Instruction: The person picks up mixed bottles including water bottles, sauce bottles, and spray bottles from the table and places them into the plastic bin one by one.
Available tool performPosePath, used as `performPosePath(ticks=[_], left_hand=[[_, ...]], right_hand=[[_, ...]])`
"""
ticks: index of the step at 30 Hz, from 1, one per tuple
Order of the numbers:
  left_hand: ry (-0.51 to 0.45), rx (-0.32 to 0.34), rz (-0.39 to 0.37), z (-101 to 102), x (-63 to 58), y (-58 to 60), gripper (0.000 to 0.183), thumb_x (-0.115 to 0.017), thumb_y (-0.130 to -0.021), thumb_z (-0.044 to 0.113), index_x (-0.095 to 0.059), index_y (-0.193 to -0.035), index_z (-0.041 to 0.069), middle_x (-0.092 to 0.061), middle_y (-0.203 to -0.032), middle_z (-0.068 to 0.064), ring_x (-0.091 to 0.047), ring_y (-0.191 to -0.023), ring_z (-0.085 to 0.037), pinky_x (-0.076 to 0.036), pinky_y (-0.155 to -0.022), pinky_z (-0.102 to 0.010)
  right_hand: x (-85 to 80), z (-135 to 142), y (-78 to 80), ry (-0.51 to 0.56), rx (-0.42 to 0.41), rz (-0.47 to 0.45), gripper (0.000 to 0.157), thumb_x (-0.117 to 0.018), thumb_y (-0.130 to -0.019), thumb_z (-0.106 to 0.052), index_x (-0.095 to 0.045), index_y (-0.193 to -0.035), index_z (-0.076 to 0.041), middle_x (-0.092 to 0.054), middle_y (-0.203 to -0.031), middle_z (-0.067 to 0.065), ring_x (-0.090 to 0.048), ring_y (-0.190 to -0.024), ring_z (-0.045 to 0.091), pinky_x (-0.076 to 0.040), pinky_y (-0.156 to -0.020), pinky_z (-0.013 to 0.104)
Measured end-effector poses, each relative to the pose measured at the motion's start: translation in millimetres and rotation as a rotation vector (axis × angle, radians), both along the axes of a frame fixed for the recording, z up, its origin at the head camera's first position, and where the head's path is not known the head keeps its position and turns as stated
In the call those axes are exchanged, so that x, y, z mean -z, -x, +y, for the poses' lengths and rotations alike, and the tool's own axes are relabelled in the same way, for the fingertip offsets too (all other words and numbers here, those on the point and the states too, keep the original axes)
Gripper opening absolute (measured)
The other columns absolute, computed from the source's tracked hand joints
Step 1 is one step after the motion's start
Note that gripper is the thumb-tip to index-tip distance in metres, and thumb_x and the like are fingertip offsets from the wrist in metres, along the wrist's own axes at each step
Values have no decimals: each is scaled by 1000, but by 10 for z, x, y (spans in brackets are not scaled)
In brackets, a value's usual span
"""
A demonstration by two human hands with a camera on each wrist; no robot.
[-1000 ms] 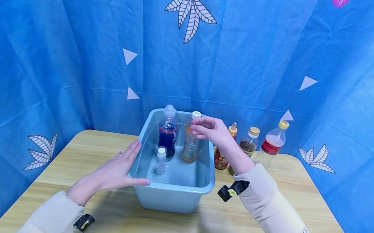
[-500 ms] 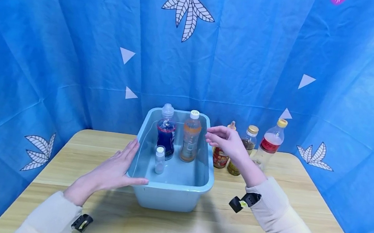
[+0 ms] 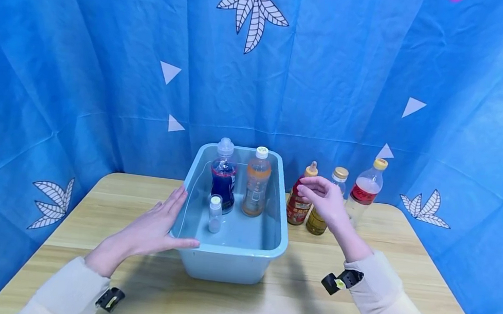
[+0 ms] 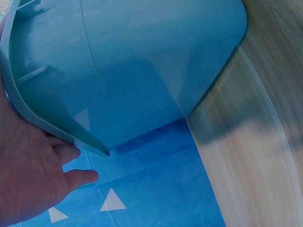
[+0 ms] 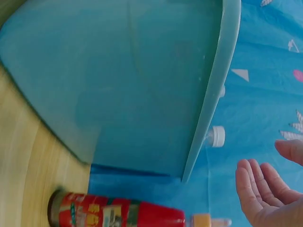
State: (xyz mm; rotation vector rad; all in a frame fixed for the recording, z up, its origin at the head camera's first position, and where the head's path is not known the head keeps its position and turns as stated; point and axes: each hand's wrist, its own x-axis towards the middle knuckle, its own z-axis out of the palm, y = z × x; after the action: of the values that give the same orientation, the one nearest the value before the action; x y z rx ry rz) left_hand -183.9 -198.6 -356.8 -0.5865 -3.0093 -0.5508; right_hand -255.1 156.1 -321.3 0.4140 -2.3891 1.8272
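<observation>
My left hand (image 3: 150, 228) rests on the near-left corner of the pale blue plastic tub (image 3: 231, 251), fingers straight along its rim and thumb over the front edge. My right hand (image 3: 327, 202) is in the air to the right of the tub. Its fingers are loosely bent with nothing between them, and in the head view it overlaps a red sauce bottle (image 3: 296, 213) and a bottle of yellowish oil (image 3: 317, 224). From the right wrist, the fingers (image 5: 248, 191) appear apart from the sauce bottle (image 5: 156, 215), whose nozzle points up.
Inside the tub stand a dark blue bottle (image 3: 223, 187), a clear bottle with an orange band (image 3: 255, 191) and a small white-capped bottle (image 3: 215, 220). A cola bottle with a yellow cap (image 3: 366, 188) stands farthest right on the wooden table (image 3: 238, 313). A blue curtain (image 3: 259, 90) hangs behind.
My right hand has moved from beside the clear bottle in the tub, out over the right rim, to the sauce and oil bottles. The left hand stays on the tub.
</observation>
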Motion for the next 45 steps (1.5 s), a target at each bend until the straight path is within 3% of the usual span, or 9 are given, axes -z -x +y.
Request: performPosePath(ticks=[10,17,26,35,45], left_hand=[[1,-16,-26,3,-20,6,114,-48,-66,75,-5,-142,2,3,-147,-12,-4,-133,-31,-15,-101,-54],[-4,-10,-17,11,-15,15,112,-51,-68,72,-6,-141,0,2,-147,-13,-5,-132,-33,-16,-101,-55],[-12,-14,-16,14,-12,12,112,-54,-68,70,-6,-142,1,1,-147,-14,-7,-132,-34,-17,-100,-55],[-5,-10,-7,8,-4,4,111,-54,-68,69,-7,-141,0,0,-147,-15,-8,-132,-35,-17,-100,-56],[2,-14,-9,6,-9,-1,113,-50,-66,74,-7,-142,1,1,-147,-14,-8,-132,-34,-18,-100,-55]], right_hand=[[118,242,23,-83,188,129,34,-63,-83,-18,-56,-106,6,-60,-99,21,-57,-78,1,-46,-72,14],[199,386,76,-92,300,179,35,-66,-81,-17,-56,-106,5,-61,-99,21,-54,-77,-1,-43,-72,12],[246,495,203,-46,428,168,36,-67,-79,-13,-54,-106,7,-60,-99,20,-52,-73,3,-42,-69,13],[229,565,296,-104,540,154,41,-69,-77,-20,-55,-109,1,-60,-102,14,-50,-75,5,-41,-68,15],[234,600,389,-111,563,110,51,-70,-75,-31,-52,-111,0,-55,-104,15,-50,-88,19,-40,-73,21]])
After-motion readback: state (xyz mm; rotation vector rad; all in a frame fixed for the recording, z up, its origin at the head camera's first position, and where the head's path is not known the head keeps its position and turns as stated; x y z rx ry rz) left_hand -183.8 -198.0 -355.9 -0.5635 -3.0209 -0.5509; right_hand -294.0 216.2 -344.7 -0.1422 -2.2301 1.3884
